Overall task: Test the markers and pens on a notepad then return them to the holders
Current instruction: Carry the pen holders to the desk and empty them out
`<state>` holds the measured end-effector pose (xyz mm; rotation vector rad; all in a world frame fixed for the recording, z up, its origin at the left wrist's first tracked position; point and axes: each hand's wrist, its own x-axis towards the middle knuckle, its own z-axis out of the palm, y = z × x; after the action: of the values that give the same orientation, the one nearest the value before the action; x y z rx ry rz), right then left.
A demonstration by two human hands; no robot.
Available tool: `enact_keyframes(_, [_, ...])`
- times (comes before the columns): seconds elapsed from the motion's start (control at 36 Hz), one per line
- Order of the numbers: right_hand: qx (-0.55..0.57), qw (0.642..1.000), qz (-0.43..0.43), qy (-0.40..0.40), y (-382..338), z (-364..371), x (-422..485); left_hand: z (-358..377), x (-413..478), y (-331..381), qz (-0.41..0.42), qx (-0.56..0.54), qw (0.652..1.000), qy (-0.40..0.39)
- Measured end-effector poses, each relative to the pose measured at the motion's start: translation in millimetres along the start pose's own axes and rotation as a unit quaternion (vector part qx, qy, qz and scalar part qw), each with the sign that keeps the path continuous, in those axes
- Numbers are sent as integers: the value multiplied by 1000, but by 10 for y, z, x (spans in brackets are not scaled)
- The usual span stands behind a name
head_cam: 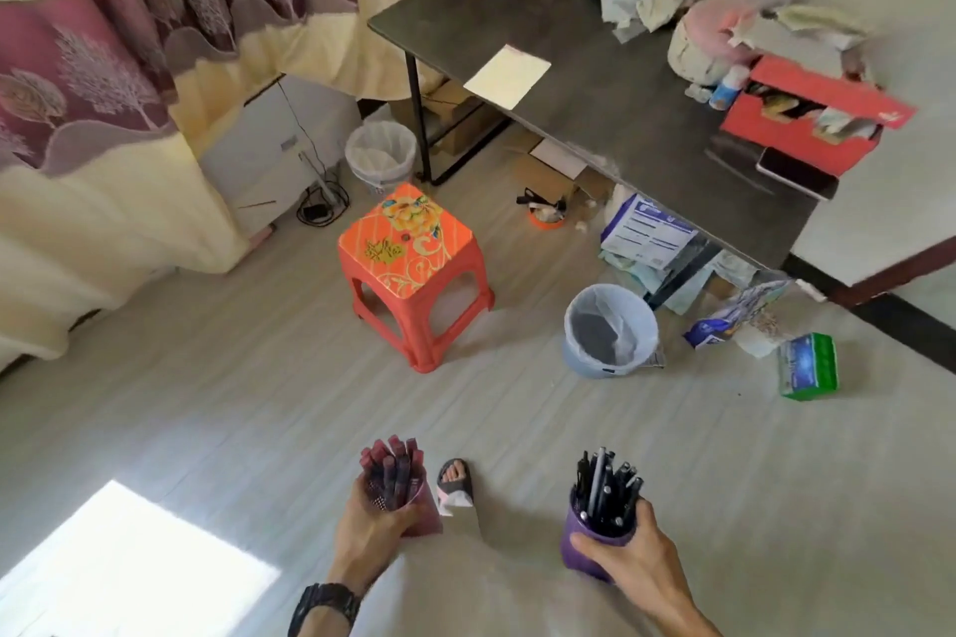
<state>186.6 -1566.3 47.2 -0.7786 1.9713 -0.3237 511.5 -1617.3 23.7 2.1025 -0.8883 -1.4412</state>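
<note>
Left hand (362, 517) is wrapped round a pink holder (425, 515), fingers curled on its wall. Dark red markers (393, 460) are stood in it, caps up. The holder is carried in the air above the floor.

An orange stool (408, 259) is seen ahead on the floor, between the person and the desk (595, 129).

The notepad (508, 76) is laid flat on the desk at its near long edge, toward the left corner, well apart from both hands.

Right hand (641, 559) is closed round a purple holder (575, 515), thumb across the front. Black and grey pens (605, 484) are packed in it.

Step judged: the holders are being carried to the desk, testing is not yet started, and nothing has been drawn out.

Next move judged: both holders need to be set down upright on the desk beside the notepad, back from the edge. One hand is then freed to pull out a single marker and uncap it. Spilling is likely if either holder is tilted.
</note>
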Motion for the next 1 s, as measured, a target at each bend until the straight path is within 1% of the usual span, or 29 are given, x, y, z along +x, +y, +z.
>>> enact_keyframes(0.11, [46, 998, 36, 14, -264, -3, 183, -129, 471, 505, 20, 34, 999, -18])
enact_keyframes(0.25, [94, 993, 51, 57, -551, -72, 497, -137, 908, 1088, 47, 86, 995, -31])
enact_keyframes(0.36, [111, 989, 63, 77, -725, -108, 809, -18, 1224, 1410, 41, 90, 993, -57])
enact_keyframes(0.44, [120, 987, 89, 65, -882, -151, 1085, 128, 1407, 1604, 28, 105, 992, -64])
enact_keyframes(0.53, [130, 985, 104, 45, -1078, -261, 1379, 318, 1561, 1769, 10, 113, 992, -53])
enact_keyframes(0.64, [107, 992, 63, 26, -1367, -511, 1757, 553, 1722, 2059, 0, 104, 994, -31])
enact_keyframes(0.72, [96, 995, 34, 15, -1668, -786, 2057, 722, 1822, 2267, -11, 75, 997, -20])
enact_keyframes(0.78, [78, 997, 12, 7, -1901, -958, 2272, 810, 1907, 2386, -6, 69, 998, -14])
enact_keyframes(0.89, [35, 999, -32, -3, -2275, -1241, 2670, 951, 2059, 2625, -11, 76, 997, -16])
enact_keyframes(1.0, [34, 999, -37, 15, -2595, -1431, 3025, 1087, 2239, 2928, -13, 69, 997, -35])
